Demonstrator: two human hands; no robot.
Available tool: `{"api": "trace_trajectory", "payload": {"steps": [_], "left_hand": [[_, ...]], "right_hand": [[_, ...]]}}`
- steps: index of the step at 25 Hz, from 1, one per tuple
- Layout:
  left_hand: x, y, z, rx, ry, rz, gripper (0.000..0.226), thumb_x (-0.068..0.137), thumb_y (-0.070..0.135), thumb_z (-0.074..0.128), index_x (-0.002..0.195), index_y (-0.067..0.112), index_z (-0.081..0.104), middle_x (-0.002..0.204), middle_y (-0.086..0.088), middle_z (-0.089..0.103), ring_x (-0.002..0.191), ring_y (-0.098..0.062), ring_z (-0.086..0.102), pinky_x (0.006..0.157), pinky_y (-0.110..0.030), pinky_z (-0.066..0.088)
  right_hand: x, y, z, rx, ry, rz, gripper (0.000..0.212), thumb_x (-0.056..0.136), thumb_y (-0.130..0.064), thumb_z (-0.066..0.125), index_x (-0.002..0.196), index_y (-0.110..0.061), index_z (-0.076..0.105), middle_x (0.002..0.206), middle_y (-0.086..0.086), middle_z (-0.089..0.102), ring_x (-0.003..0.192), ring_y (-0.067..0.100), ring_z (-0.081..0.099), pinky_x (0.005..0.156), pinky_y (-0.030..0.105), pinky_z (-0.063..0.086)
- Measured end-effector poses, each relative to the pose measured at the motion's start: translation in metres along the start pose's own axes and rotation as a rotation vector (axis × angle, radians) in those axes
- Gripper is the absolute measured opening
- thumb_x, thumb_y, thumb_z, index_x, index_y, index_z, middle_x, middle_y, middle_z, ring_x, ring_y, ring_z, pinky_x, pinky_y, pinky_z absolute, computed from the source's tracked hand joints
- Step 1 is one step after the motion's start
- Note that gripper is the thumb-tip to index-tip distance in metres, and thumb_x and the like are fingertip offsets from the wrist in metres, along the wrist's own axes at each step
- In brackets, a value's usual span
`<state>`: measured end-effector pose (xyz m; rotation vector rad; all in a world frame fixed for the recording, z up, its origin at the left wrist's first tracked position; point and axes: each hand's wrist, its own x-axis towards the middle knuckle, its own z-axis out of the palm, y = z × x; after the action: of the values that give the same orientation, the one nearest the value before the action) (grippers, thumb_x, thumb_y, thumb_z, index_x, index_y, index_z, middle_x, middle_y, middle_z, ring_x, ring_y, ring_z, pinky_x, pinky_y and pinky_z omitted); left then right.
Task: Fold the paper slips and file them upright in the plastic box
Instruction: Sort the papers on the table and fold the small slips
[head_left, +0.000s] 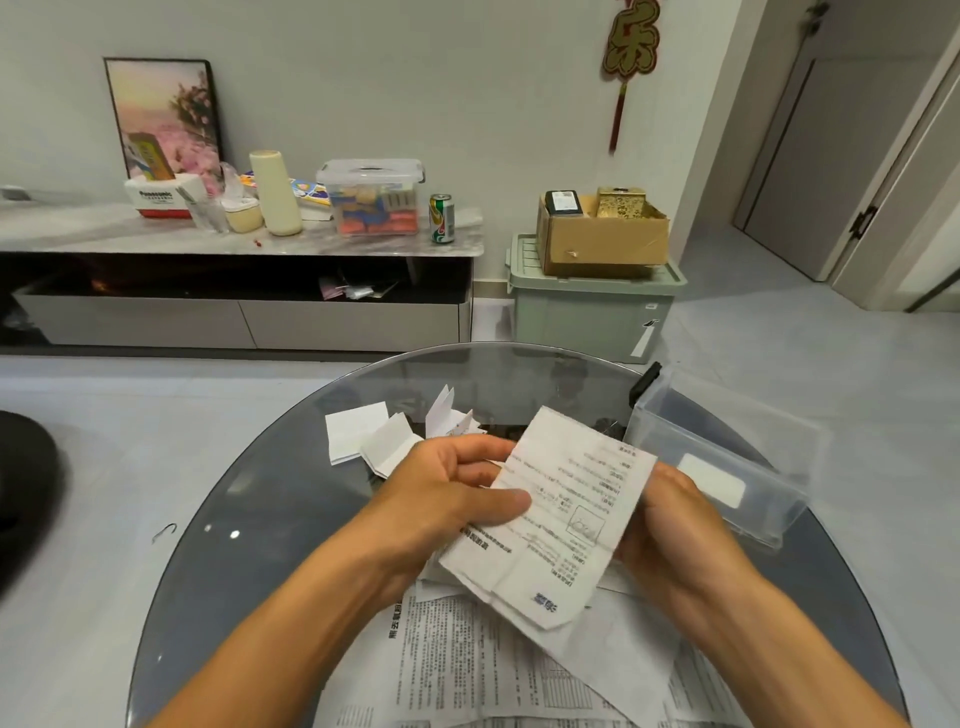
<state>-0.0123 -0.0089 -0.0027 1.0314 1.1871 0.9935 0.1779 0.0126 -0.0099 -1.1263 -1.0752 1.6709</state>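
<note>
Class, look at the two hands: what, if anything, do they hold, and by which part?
Both hold one creased white printed paper slip: left hand pinches its left edge, right hand grips its right edge from behind.

The printed slip (561, 514) hides the right hand's (670, 525) fingers, and its small print is unreadable.

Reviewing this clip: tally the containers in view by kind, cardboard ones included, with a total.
Clear plastic box on the round glass table: 1
Clear lidded plastic storage box on the marble sideboard: 1
Pale green lidded plastic crate on the floor: 1
Brown cardboard carton on that crate: 1
Green drink can: 1
Total: 5
</note>
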Motion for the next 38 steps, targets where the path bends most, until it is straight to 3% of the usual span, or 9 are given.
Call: {"api": "trace_trajectory", "payload": {"steps": [4, 7, 10, 16, 20, 26, 32, 35, 38], "left_hand": [[0.001, -0.001, -0.002, -0.045, 0.201, 0.055, 0.016, 0.084, -0.007, 0.069, 0.095, 0.005, 0.074, 0.098, -0.015, 0.077, 0.096, -0.036, 0.073, 0.089, -0.043, 0.058], [0.001, 0.002, -0.001, -0.008, 0.251, 0.087, 0.020, 0.084, -0.008, 0.067, 0.082, 0.009, 0.077, 0.094, -0.019, 0.075, 0.086, -0.033, 0.073, 0.081, -0.038, 0.058], [0.001, 0.006, -0.002, -0.047, 0.178, 0.032, 0.024, 0.088, 0.003, 0.057, 0.082, 0.008, 0.079, 0.091, -0.016, 0.077, 0.079, -0.025, 0.071, 0.075, -0.035, 0.058], [0.003, -0.002, 0.001, -0.174, 0.082, 0.016, 0.023, 0.087, -0.010, 0.061, 0.094, 0.010, 0.068, 0.091, -0.016, 0.068, 0.078, -0.025, 0.064, 0.071, -0.032, 0.057], [0.000, -0.004, 0.007, -0.043, 0.007, 0.054, 0.020, 0.091, 0.019, 0.067, 0.107, 0.009, 0.073, 0.102, -0.013, 0.076, 0.097, -0.029, 0.073, 0.088, -0.036, 0.057], [-0.001, -0.007, 0.005, 0.201, -0.008, 0.053, 0.022, 0.094, -0.002, 0.060, 0.105, 0.013, 0.072, 0.092, -0.009, 0.078, 0.081, -0.020, 0.073, 0.073, -0.028, 0.057], [0.003, -0.010, 0.006, 0.143, 0.179, 0.093, 0.009, 0.091, 0.005, 0.068, 0.096, 0.011, 0.073, 0.074, -0.005, 0.075, 0.066, -0.014, 0.063, 0.062, -0.024, 0.050], [0.004, -0.007, 0.003, 0.095, 0.156, 0.042, 0.011, 0.093, 0.006, 0.066, 0.100, 0.009, 0.073, 0.075, -0.006, 0.072, 0.068, -0.016, 0.061, 0.061, -0.023, 0.050], [0.007, -0.002, -0.008, 0.306, 0.251, 0.052, 0.017, 0.090, 0.013, 0.071, 0.105, 0.021, 0.068, 0.078, 0.005, 0.071, 0.069, -0.013, 0.063, 0.068, -0.027, 0.051]], "right_hand": [[-0.001, -0.009, 0.000, 0.101, -0.149, 0.180, 0.075, 0.089, -0.071, 0.034, 0.113, -0.011, 0.072, 0.108, 0.022, 0.073, 0.092, 0.039, 0.071, 0.082, 0.047, 0.054], [0.000, 0.000, -0.002, -0.024, -0.166, 0.183, 0.038, 0.091, -0.033, 0.064, 0.119, -0.008, 0.067, 0.098, 0.019, 0.074, 0.077, 0.033, 0.067, 0.070, 0.042, 0.057], [0.003, 0.004, -0.003, -0.050, 0.016, 0.084, 0.034, 0.085, 0.003, 0.067, 0.117, -0.009, 0.060, 0.083, 0.013, 0.071, 0.062, 0.022, 0.063, 0.066, 0.039, 0.056], [0.007, 0.008, 0.003, 0.195, -0.054, 0.002, 0.035, 0.081, -0.004, 0.066, 0.116, -0.004, 0.061, 0.089, 0.012, 0.073, 0.070, 0.022, 0.067, 0.063, 0.035, 0.055], [0.002, 0.014, 0.009, 0.064, -0.047, -0.070, 0.021, 0.081, -0.004, 0.070, 0.102, -0.004, 0.069, 0.088, 0.018, 0.073, 0.074, 0.027, 0.069, 0.062, 0.031, 0.058], [0.002, 0.019, 0.013, -0.284, 0.079, -0.176, 0.014, 0.083, -0.019, 0.077, 0.094, -0.016, 0.071, 0.074, 0.005, 0.060, 0.056, 0.018, 0.056, 0.049, 0.029, 0.047], [0.005, 0.015, 0.011, 0.078, 0.066, 0.014, 0.007, 0.088, -0.007, 0.068, 0.086, -0.001, 0.071, 0.072, 0.015, 0.069, 0.054, 0.017, 0.064, 0.051, 0.026, 0.057], [0.004, 0.007, 0.007, -0.071, 0.011, 0.028, 0.006, 0.086, -0.007, 0.069, 0.086, -0.002, 0.072, 0.076, 0.015, 0.071, 0.057, 0.017, 0.065, 0.051, 0.025, 0.055], [0.022, 0.001, 0.009, -0.226, 0.209, -0.091, 0.006, 0.088, -0.003, 0.070, 0.093, -0.004, 0.070, 0.072, 0.013, 0.071, 0.050, 0.016, 0.062, 0.044, 0.025, 0.051]]}}
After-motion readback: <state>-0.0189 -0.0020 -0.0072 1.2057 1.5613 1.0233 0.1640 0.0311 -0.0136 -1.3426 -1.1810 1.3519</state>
